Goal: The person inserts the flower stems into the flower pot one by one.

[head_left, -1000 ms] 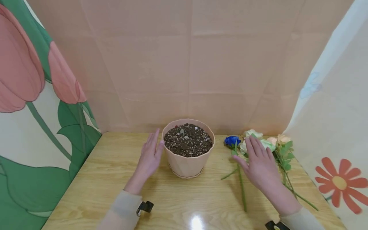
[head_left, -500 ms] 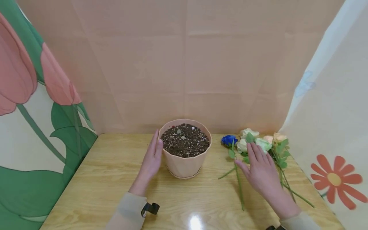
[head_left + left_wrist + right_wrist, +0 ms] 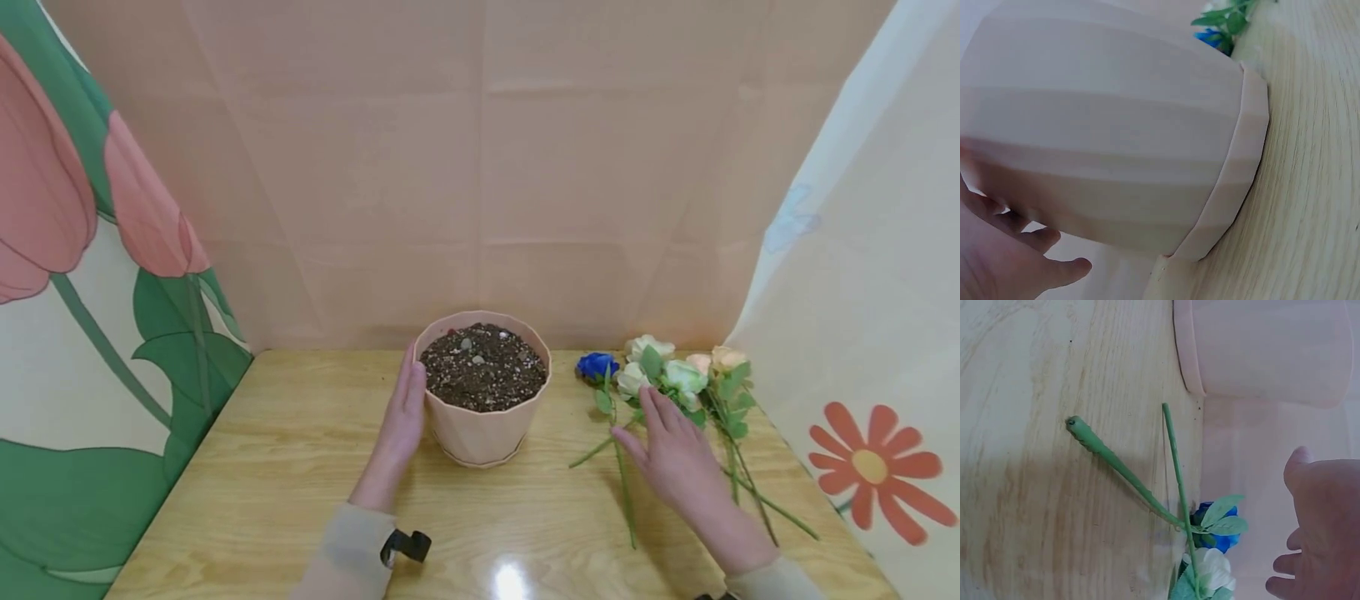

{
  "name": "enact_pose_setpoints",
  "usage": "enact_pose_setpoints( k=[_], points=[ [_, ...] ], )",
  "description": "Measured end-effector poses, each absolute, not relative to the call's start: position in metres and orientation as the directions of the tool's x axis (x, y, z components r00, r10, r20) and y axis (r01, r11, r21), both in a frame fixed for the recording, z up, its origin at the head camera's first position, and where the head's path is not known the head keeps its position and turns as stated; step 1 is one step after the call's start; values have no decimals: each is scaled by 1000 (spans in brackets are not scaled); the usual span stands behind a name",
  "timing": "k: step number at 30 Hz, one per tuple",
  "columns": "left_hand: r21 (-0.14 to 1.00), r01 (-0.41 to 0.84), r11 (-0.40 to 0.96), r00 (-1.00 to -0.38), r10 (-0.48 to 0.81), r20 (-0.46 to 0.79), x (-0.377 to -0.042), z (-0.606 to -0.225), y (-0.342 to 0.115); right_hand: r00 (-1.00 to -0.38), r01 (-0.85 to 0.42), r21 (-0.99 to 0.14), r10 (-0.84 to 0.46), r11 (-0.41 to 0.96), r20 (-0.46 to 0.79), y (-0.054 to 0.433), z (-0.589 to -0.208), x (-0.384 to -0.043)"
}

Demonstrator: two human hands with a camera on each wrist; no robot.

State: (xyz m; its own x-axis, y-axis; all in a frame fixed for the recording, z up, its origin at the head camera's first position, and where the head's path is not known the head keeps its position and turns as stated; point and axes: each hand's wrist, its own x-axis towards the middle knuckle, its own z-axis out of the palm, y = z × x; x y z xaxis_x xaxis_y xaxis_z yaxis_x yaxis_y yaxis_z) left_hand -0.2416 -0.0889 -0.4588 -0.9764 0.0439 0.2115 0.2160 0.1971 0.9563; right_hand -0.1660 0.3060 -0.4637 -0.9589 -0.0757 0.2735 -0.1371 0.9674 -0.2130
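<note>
A pink faceted flowerpot (image 3: 483, 429), filled with dark soil (image 3: 483, 367) and standing on a matching saucer, is at the middle of the table. My left hand (image 3: 397, 417) lies along the pot's left side with its fingers straight; in the left wrist view the fingers (image 3: 1041, 237) reach the pot wall. Over to the right, my right hand (image 3: 678, 454) is held above the stems of several artificial roses, fingers extended and holding nothing. Among them are a blue rose (image 3: 597, 367), white roses (image 3: 649, 347), a pale green rose (image 3: 686, 377) and a peach rose (image 3: 729, 358).
The wooden table (image 3: 300, 467) ends at a pink cloth backdrop (image 3: 375, 167) behind the pot. A tulip-printed cloth (image 3: 60, 350) borders the left side, and a cloth with a red flower print (image 3: 870, 467) borders the right.
My left hand has come in from slightly apart to lie against the pot. The right hand has drawn back a little toward me from the rose heads. The view has shifted slightly.
</note>
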Motion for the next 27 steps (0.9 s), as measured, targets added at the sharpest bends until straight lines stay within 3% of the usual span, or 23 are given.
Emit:
enact_pose_setpoints(
  k=[20,27],
  points=[
    [964,242,110,-970,5,243,-245,-468,-80,-986,-99,-289,-55,952,156,303,-489,-177],
    [965,239,106,-970,-7,241,-245,-466,-78,-995,-79,-370,-50,926,87,305,-495,-183]
  ],
)
